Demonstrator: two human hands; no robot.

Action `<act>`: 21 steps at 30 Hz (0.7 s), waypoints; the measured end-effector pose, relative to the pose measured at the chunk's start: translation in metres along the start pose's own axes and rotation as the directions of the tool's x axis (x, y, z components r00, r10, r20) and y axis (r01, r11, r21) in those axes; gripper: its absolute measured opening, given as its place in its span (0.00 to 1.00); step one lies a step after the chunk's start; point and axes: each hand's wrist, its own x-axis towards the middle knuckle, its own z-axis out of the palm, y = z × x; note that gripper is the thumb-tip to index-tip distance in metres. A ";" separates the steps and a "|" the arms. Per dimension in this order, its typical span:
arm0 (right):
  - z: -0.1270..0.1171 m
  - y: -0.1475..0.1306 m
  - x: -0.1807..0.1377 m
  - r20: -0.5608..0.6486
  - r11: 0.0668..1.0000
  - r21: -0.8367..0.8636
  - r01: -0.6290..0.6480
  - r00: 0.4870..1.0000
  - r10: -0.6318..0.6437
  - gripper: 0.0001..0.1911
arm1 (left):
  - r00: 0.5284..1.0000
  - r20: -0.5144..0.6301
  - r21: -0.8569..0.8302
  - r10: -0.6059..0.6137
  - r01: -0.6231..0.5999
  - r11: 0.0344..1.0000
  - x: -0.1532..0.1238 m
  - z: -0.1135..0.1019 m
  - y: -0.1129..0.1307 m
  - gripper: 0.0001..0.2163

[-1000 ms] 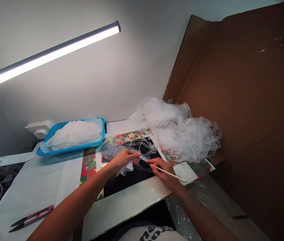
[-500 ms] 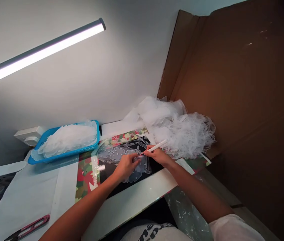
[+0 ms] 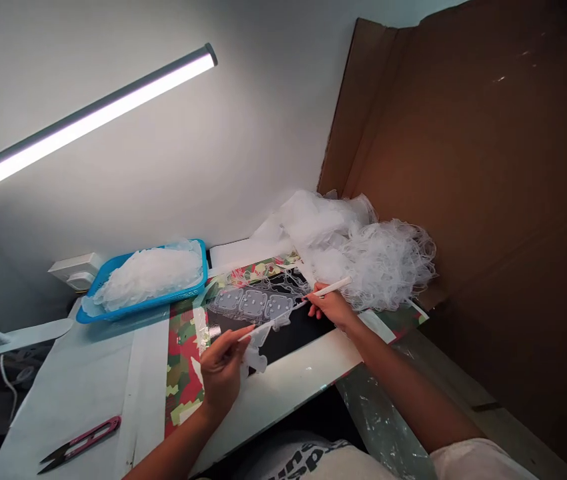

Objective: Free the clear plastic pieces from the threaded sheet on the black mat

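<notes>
My left hand [image 3: 222, 368] pinches the edge of a clear plastic film piece [image 3: 259, 339] and holds it lifted above the black mat [image 3: 297, 329]. Still lying flat on the mat is a clear die-cut sheet [image 3: 253, 303] with rounded shapes. My right hand [image 3: 332, 307] grips a thin white stick tool [image 3: 327, 291] like a pen, its tip down at the sheet's right edge. A camouflage-patterned board [image 3: 181, 350] lies under the mat.
A blue tray [image 3: 199, 287] heaped with clear film pieces sits at the back left. A pile of tangled white plastic scrap [image 3: 368, 257] lies at the back right against a brown cardboard wall [image 3: 478, 187]. Pink thread snips [image 3: 81, 443] rest at the front left. A lit bar lamp [image 3: 88, 120] hangs overhead.
My left hand has pulled back toward me, peeling a clear film piece up off the sheet. The right hand turned the stick upright earlier and now holds its tip on the sheet.
</notes>
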 end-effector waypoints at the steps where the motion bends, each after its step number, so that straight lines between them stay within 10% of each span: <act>1: 0.001 0.000 -0.001 -0.002 1.000 -0.001 -0.002 1.000 0.002 0.14 | 0.992 -0.046 -0.065 -0.119 0.116 0.991 0.000 -0.003 0.001 0.09; 6: 0.003 -0.005 -0.011 0.014 0.992 -0.069 0.106 0.994 -0.105 0.15 | 0.791 0.037 -0.410 -0.610 0.569 0.713 0.007 -0.002 0.004 0.16; 10: 0.009 -0.020 -0.030 0.084 0.953 -0.046 0.299 0.952 -0.295 0.17 | 0.649 0.242 -0.517 -0.721 0.715 0.470 0.015 0.005 0.002 0.21; 16: 0.036 -0.030 -0.042 0.447 0.964 0.089 0.251 0.855 -0.264 0.17 | 0.579 0.372 -0.493 -0.725 0.785 0.374 0.024 0.009 -0.002 0.19; 21: 0.038 -0.030 -0.035 0.453 0.952 0.127 0.277 0.838 -0.304 0.19 | 0.548 0.395 -0.474 -0.737 0.809 0.347 0.030 0.005 -0.002 0.24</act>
